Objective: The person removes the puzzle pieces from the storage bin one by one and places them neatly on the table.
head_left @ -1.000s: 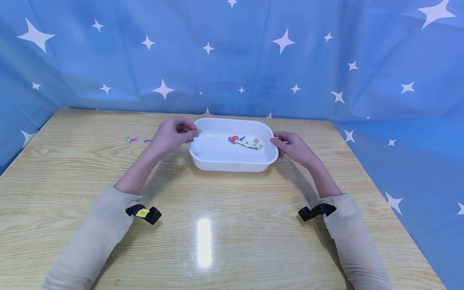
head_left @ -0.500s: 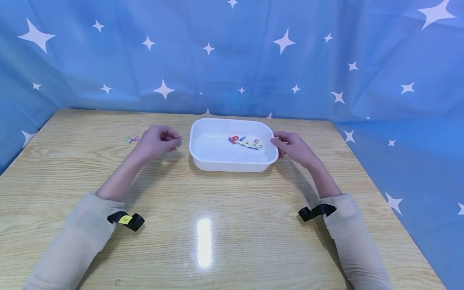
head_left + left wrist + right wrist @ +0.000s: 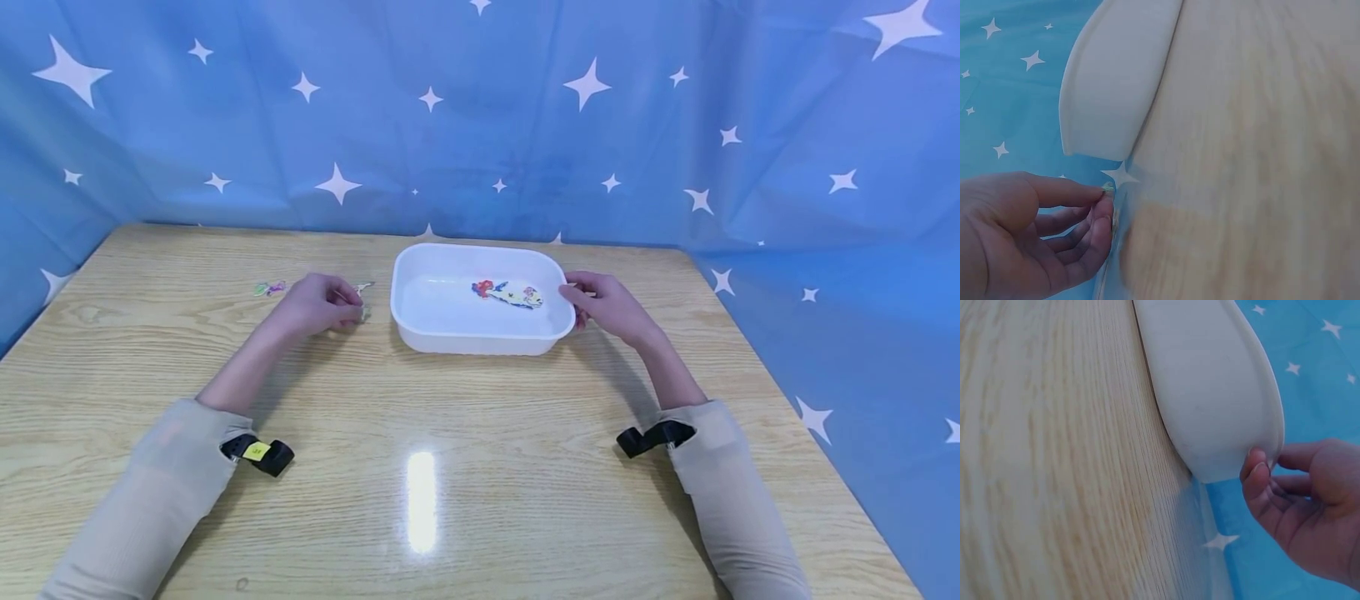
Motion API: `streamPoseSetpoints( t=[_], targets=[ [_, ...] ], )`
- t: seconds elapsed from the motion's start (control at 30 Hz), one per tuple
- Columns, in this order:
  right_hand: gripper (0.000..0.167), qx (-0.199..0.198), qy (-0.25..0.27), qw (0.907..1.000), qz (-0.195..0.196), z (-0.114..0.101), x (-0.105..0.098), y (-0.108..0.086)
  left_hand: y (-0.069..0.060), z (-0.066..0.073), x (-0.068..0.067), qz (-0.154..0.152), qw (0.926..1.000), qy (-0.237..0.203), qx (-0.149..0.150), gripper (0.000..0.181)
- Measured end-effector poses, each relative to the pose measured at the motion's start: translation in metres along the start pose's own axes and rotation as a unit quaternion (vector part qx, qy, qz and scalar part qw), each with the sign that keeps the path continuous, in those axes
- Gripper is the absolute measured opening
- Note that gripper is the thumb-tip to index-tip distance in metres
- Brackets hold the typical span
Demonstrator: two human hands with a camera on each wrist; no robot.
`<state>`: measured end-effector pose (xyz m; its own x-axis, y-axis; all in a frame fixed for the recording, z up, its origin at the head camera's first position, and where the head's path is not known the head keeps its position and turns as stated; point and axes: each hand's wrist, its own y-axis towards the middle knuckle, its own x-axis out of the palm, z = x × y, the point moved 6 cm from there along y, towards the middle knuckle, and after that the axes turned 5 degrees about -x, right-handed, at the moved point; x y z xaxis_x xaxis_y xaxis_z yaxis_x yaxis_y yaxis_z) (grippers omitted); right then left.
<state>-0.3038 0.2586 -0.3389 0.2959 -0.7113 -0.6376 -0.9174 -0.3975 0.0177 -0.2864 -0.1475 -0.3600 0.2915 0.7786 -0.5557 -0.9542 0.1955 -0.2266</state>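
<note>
A white plastic basin [image 3: 480, 343] stands on the wooden table. Inside it lie several small, flat colourful pieces [image 3: 510, 295], red, blue and pale yellow. My right hand [image 3: 603, 307] grips the basin's right rim, thumb on top and fingers beneath. My left hand [image 3: 318, 304] is left of the basin, just above the table. Its thumb and fingertips pinch a tiny pale green piece [image 3: 1108, 186], mostly hidden by the fingers. Beside those fingertips a small pale piece [image 3: 364, 287] lies on the table; its kind is too small to tell.
Further left on the table are green and purple small pieces [image 3: 270, 288]. A blue curtain [image 3: 480, 125] with white stars hangs behind the table's far edge. Each sleeve carries a black strap [image 3: 258, 454] at the wrist.
My left hand has moved left from the basin's rim, then slightly down toward the table. A small pale piece now shows by its fingertips. The right hand stays on the basin.
</note>
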Motion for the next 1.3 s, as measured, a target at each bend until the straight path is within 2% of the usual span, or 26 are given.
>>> streamPoseSetpoints(
  t=[0.43,0.67,0.8,1.03,1.3],
  targets=[
    [0.047,-0.003,0.001,1.0000,0.000,0.000,0.001,0.002,-0.002,-0.001,0.002,-0.013,0.9995,0.028,0.005,0.018],
    [0.048,-0.004,0.003,1.0000,0.001,0.001,0.000,0.001,-0.004,0.003,0.003,-0.019,0.9995,0.027,0.000,0.022],
    [0.048,-0.004,0.004,1.0000,0.001,0.002,0.000,0.001,-0.004,0.005,-0.001,-0.011,0.9997,0.023,0.000,0.026],
    [0.048,0.000,0.003,1.0000,0.001,0.002,-0.001,0.001,-0.006,0.017,-0.007,0.018,0.9994,0.015,0.027,0.030],
    [0.047,-0.001,0.011,0.9999,0.001,0.001,0.000,0.001,-0.011,0.038,-0.007,0.040,0.9964,-0.047,0.058,0.029]
  ],
)
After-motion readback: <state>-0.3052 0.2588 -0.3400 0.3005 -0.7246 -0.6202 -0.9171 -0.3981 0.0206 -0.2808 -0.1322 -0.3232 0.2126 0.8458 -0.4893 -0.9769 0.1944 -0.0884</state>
